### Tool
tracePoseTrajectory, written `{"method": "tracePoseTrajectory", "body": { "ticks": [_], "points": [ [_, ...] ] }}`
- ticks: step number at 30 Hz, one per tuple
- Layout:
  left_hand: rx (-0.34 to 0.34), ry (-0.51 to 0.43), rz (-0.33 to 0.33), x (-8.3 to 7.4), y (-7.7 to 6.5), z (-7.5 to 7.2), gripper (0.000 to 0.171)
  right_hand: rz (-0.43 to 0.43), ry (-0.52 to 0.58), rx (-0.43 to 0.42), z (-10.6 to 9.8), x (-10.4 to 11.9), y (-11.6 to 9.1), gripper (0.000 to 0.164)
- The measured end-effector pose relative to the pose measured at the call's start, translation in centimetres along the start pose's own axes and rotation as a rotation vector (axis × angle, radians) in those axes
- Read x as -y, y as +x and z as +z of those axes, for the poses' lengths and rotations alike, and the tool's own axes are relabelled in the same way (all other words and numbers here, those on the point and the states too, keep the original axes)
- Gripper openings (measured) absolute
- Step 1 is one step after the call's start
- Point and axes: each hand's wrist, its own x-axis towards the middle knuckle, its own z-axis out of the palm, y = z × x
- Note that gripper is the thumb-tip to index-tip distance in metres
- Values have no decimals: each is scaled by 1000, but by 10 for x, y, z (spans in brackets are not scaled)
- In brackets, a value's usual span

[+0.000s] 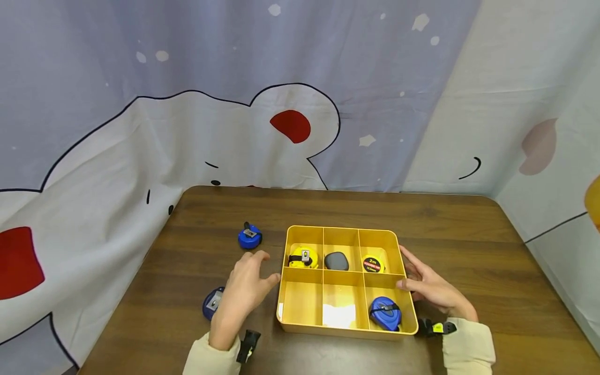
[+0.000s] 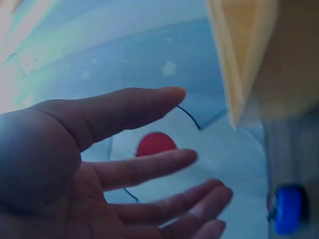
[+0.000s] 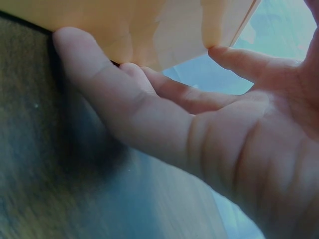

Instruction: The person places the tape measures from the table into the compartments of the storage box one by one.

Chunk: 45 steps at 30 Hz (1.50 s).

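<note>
Tape-measure box: R hand on wall, L hand free

We find the yellow box on the brown table, approx. centre; six compartments, open top; the right hand grips its R wall, thumb over the rim, other fingers against the outside, contact confirmed in the right wrist view; the left hand is just off the L wall, holding nothing, w/ a wide gap betw. thumb and fingers.

Contents, as we note them: far row, L to R, a yellow tape measure w/ black strap, a dark grey rounded item, a round yellow tape marked 2m; near row, R compartment, a blue tape measure w/ black strap.

Outside the box we log two more: a small blue tape on the table beyond the L hand; a dark blue tape beside that hand, partly hidden by it, so we can't tell if they touch; behind the table, a printed curtain; both arms in cream sleeves, black wristbands at each wrist.
</note>
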Motion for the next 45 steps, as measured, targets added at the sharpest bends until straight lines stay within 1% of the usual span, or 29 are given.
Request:
{"method": "tracePoseTrajectory", "body": {
  "ticks": [3,6,8,10,13,16,20,25,27,31,36,38,41,45],
  "points": [
    [-7,31,-28,17,-2,-1,42,-14,5,7,-1,0,0,88],
    [-8,70,-74,35,-5,-2,44,-36,23,30,-1,-1,-1,88],
    [9,95,-123,46,-7,-2,48,-43,43,47,-1,-1,-2,88],
    [39,110,-178,56,-8,-1,52,-51,56,58,-1,-3,-1,88],
    [88,123,-250,68,-8,2,57,-53,62,53,0,-3,-1,88],
    [119,135,-308,76,-8,5,62,-53,59,51,1,-4,-1,87],
    [150,132,-356,81,-8,8,69,-64,63,56,2,-4,-2,87],
    [186,112,-398,88,-8,10,66,-59,71,56,2,-3,-1,87],
    [188,112,-401,91,-9,11,62,-47,72,55,2,-3,-1,87],
    [183,108,-388,95,-8,14,62,-40,73,56,1,-3,0,87],
    [187,94,-396,96,-9,15,71,-39,76,55,2,-3,0,87],
    [176,101,-377,97,-10,15,72,-36,79,53,2,-3,1,87],
    [153,120,-325,98,-11,13,70,-36,74,52,2,-2,0,87],
    [145,128,-306,99,-12,11,67,-31,69,45,2,-2,0,87]
  ]
}}
